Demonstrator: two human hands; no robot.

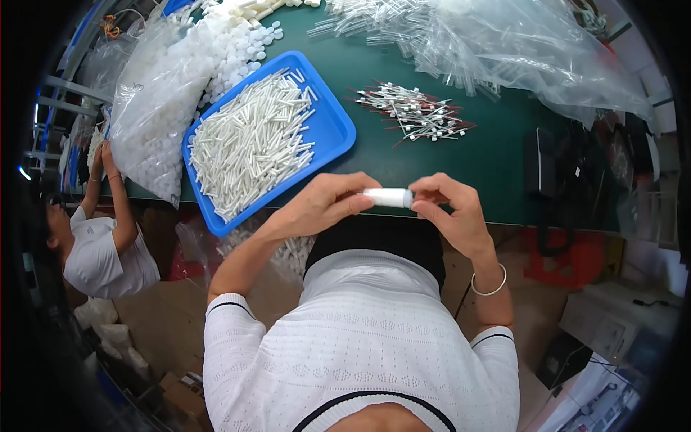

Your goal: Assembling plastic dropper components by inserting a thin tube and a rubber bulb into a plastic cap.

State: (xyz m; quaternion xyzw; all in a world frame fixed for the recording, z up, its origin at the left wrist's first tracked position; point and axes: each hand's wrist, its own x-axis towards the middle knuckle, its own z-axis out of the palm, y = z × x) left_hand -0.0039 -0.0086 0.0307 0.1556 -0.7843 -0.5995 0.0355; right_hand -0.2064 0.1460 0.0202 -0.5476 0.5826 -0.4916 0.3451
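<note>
A short white cylindrical tube [387,197] lies level between my two hands, just over the table's near edge. Its left end is pinched between the thumb and fingers of my left hand [327,200]. At the other end, the thumb and fingertips of my right hand [459,214] close on a pale bluish end piece [408,198]. Beside my left hand stands a blue tray [335,137] heaped with thin white sticks [252,147]. Beyond my hands, a pile of small white parts with red and pale wires [419,115] lies on the green table [345,173].
Round white caps [248,47] spill from a clear bag [155,108] at far left. Clear tubes [360,18] lie by a large plastic bag [525,50] at far right. A black box-shaped thing [540,162] stands right. Another person [111,248] works at left.
</note>
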